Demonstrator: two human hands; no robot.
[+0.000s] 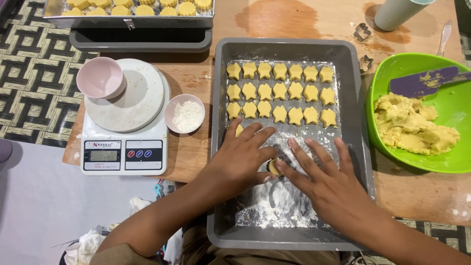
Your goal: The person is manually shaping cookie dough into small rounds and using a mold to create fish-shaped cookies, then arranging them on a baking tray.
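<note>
Both hands were over the floured lower half of the rectangular grey metal baking tray (353, 98), whose long axis ran away from the person. The left hand (243, 157) lay palm down with fingers spread and pointing toward the far right; its thumb met a small piece of yellow dough (273, 167). The right hand (326, 179) lay palm down, fingers spread and pointing toward the far left, thumb and forefinger closing on the same piece. The piece sat near the tray's middle, mostly hidden, so its shape and direction could not be determined.

Three rows of yellow star-shaped dough pieces (279, 93) ran across the tray's upper half. A green plastic bowl of yellow dough (417, 73) stood right of the tray. A white digital kitchen scale (125, 147) stood to its left, with a small pink bowl of flour (185, 114) just beside it.
</note>
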